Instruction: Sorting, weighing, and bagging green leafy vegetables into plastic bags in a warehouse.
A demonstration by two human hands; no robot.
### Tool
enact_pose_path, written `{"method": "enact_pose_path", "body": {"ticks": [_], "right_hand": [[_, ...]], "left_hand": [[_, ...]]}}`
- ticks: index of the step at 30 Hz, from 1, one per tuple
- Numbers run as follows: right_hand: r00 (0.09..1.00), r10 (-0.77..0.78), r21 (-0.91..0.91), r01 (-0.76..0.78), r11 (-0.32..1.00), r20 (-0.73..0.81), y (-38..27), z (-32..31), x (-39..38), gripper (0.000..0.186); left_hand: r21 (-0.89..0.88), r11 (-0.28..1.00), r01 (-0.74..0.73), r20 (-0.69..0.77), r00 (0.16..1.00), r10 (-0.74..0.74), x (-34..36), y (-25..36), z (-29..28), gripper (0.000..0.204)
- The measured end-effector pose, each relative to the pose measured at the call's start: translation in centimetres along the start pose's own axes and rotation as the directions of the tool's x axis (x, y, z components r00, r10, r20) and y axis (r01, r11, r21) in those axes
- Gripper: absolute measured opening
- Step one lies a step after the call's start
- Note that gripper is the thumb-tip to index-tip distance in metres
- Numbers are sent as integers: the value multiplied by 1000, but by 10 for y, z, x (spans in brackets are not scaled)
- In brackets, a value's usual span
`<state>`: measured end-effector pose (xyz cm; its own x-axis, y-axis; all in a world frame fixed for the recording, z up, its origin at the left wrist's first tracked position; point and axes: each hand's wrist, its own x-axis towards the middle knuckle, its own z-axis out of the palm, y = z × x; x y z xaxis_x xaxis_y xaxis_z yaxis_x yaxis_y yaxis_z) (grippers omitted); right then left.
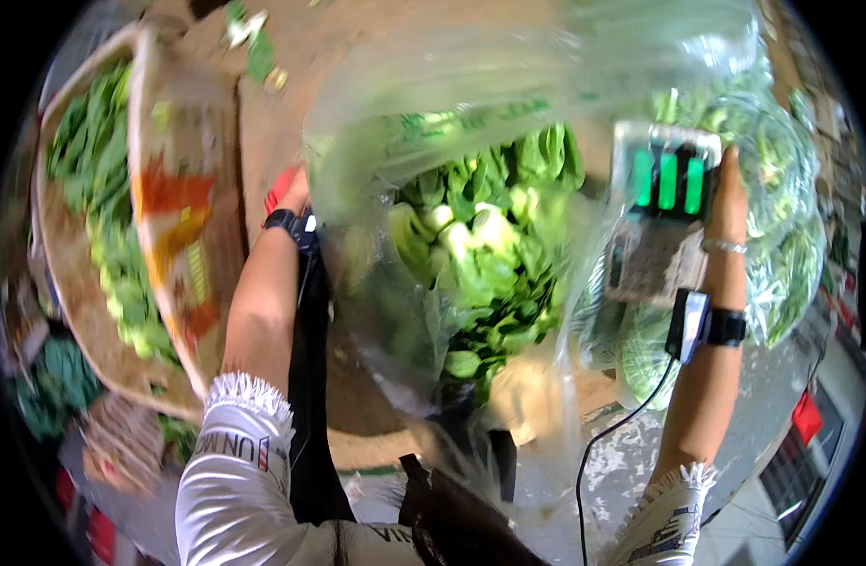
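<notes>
A large clear plastic bag (358, 255) spreads open in front of me, with leafy green vegetables (485, 236) with pale stems inside it. My left hand (299, 193) is at the bag's left side, beside a small red thing (281, 187); its fingers are mostly hidden. At the right, my right hand (728, 203) lies along the right edge of a worn, pale scale (645, 255) with green bars glowing on its dark display. Its fingers are too blurred and covered to show a grip. A black band with a small device and a cable sits on my right wrist.
A tall box (183, 141) of leafy greens stands at the left. Bagged vegetables (782, 226) crowd the right, beyond my right hand. Loose leaf scraps (259, 55) lie on the brown surface at the back. A folded brown stack (126, 443) lies at lower left.
</notes>
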<state>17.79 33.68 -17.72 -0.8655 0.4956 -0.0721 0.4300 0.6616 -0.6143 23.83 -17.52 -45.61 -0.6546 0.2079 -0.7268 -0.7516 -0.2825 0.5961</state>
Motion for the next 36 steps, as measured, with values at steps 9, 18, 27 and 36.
{"method": "enact_pose_path", "body": {"ticks": [9, 18, 27, 36], "right_hand": [[847, -310, 51, 320, 946, 433, -98, 127, -26, 63], [742, -349, 155, 320, 935, 572, -114, 107, 22, 53], [731, -611, -174, 673, 718, 304, -128, -17, -230, 45], [-547, -327, 633, 603, 486, 771, -44, 30, -674, 21]], "left_hand": [[-446, 888, -116, -319, 947, -36, -186, -211, -6, 34], [-688, 716, -117, -328, 931, -163, -192, -311, 20, 37], [-731, 625, -276, -388, 920, -48, -392, -290, 8, 42], [-826, 516, -227, -555, 491, -672, -677, -527, -138, 33]]}}
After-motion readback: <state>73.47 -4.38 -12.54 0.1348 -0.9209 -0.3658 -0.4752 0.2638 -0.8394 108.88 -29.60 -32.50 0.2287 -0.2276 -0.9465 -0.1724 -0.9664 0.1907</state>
